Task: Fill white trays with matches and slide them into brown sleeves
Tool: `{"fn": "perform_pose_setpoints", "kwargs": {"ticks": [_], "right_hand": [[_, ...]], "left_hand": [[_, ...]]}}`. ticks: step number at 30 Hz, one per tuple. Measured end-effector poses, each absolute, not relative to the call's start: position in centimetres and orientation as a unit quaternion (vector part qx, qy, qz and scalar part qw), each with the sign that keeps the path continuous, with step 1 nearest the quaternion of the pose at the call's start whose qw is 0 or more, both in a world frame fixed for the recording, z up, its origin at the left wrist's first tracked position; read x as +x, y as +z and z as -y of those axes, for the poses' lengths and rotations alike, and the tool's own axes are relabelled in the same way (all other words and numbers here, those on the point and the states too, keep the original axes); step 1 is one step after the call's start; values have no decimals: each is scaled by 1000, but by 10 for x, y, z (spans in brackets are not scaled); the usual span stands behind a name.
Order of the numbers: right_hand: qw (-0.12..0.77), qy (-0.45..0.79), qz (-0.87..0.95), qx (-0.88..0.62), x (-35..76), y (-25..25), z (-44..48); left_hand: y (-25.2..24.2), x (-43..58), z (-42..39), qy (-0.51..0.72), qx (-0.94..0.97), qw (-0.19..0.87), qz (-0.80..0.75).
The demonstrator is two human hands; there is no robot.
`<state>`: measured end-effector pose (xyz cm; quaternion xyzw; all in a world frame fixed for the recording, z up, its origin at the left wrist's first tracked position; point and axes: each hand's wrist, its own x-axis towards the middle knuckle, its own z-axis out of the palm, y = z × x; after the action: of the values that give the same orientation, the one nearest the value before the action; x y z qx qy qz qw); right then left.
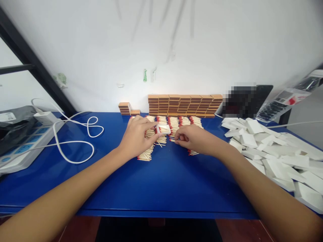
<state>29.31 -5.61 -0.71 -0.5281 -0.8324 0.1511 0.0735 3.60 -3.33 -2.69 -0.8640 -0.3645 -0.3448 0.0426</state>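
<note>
My left hand (pixel 137 134) is closed on a small white matchbox tray (pixel 164 128), held just above rows of red-tipped matches (pixel 174 125) laid out on the blue table (pixel 161 181). My right hand (pixel 193 139) rests on the matches to the right of the tray. Its fingers are curled and pinched over a bunch of them. More matches (pixel 145 155) lie under and in front of my left hand.
A wall of stacked brown matchboxes (pixel 185 105) stands at the back, with a few more (pixel 125 108) to its left. A heap of white trays (pixel 275 154) fills the right side. A power strip (pixel 25 148) and white cable (pixel 75 141) lie at the left.
</note>
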Motion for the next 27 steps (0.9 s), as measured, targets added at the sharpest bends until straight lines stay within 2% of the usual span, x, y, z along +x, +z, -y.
{"fn": "perform_pose_setpoints", "kwargs": {"ticks": [27], "right_hand": [[75, 193, 831, -516, 295, -12, 54]], "left_hand": [[-29, 36, 34, -330, -877, 33, 347]]}}
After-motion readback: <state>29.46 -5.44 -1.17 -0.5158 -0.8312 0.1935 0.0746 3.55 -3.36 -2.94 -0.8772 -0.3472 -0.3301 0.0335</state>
